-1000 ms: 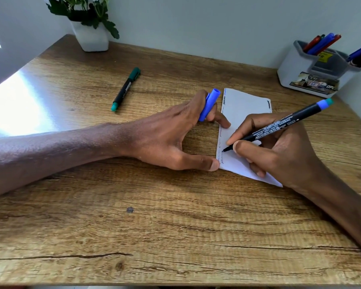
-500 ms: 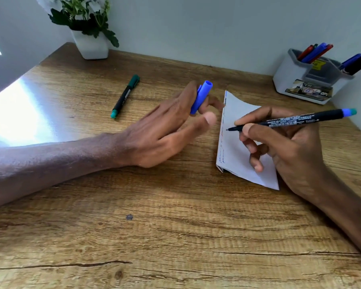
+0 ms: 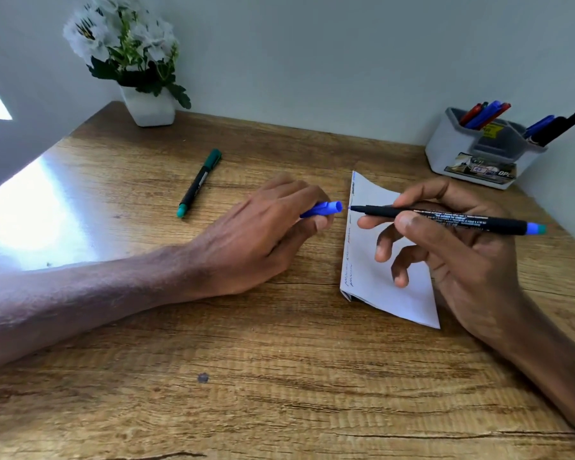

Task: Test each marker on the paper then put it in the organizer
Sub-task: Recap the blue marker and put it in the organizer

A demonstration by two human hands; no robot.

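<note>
While both forearms reach in across a wood-grain table (image 3: 279,376), the L hand (image 3: 259,237) sits at centre, fingers curled round a blue cap (image 3: 324,209) w/ its open mouth facing right. The R hand (image 3: 462,260) pinches an uncapped marker (image 3: 445,218) between thumb & forefinger, its other fingers loosely bent over the paper. The marker is slim w/ a black barrel, small white print along it & a blue band w/ a teal end at the back. It is held roughly level, its fine tip pointing left, just short of the cap's mouth, not touching. Under it lies a folded white paper (image 3: 379,293) w/ scribbled test lines down its left edge. Farther back left, a black marker w/ green cap (image 3: 200,182) lies alone. At back right a grey organizer (image 3: 452,157) holds red, blue & black markers. At back left stands a white pot of flowers (image 3: 150,107).
</note>
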